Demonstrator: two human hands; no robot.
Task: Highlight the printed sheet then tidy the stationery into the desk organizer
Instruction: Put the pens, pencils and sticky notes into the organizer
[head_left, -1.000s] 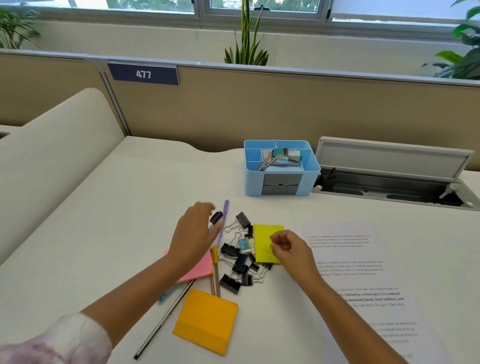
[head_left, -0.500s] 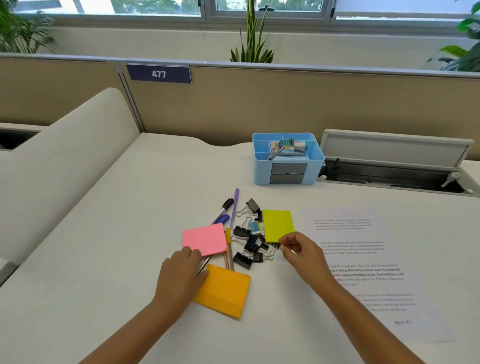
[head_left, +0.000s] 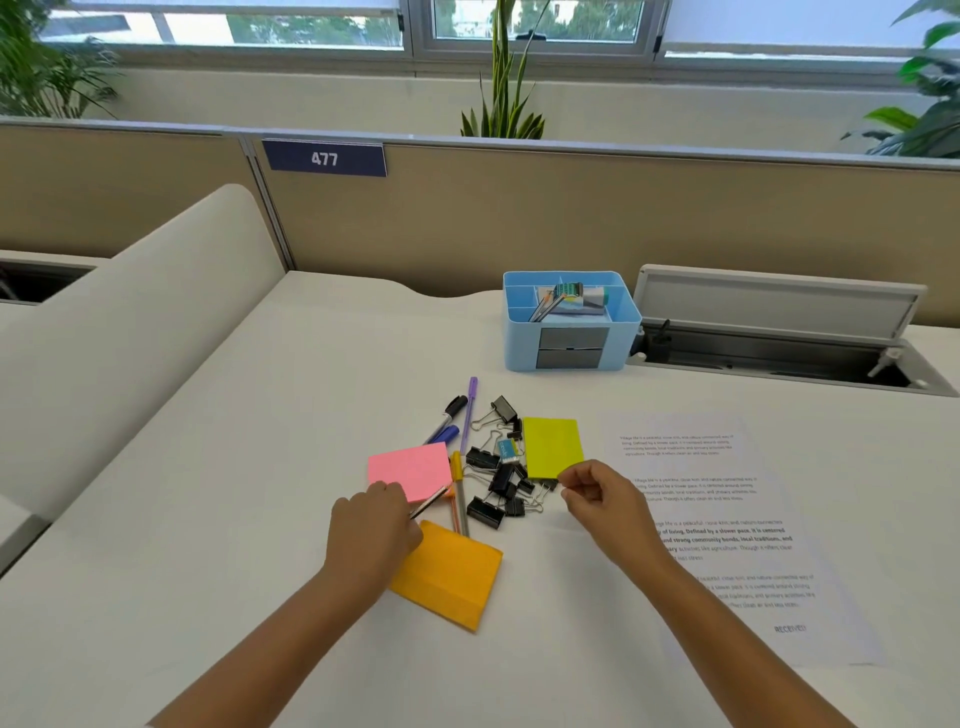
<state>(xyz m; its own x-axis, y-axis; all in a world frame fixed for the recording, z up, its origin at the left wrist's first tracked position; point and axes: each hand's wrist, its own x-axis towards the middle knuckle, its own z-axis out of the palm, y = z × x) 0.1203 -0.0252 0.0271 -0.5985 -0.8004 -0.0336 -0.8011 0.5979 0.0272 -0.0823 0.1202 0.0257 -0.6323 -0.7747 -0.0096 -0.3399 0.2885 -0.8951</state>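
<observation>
two bare forearms, no sleeves, left hand (head_left: 371, 530), right hand (head_left: 605, 501)

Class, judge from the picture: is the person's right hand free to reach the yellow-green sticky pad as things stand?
Probably yes. The right hand hovers at the near right corner of the yellow-green sticky pad, which lies uncovered; only binder clips sit beside its left edge.

We see a matt, smooth white desk (head_left: 218, 467). At right lies a sheet (head_left: 727, 519) of thin matt paper. The pads, pink (head_left: 408, 470), yellow (head_left: 551, 447) and orange (head_left: 452, 574), are matt paper. The clips (head_left: 485, 510) are black metal with shiny wire handles. The organizer (head_left: 571, 332) is smooth blue plastic.
</observation>
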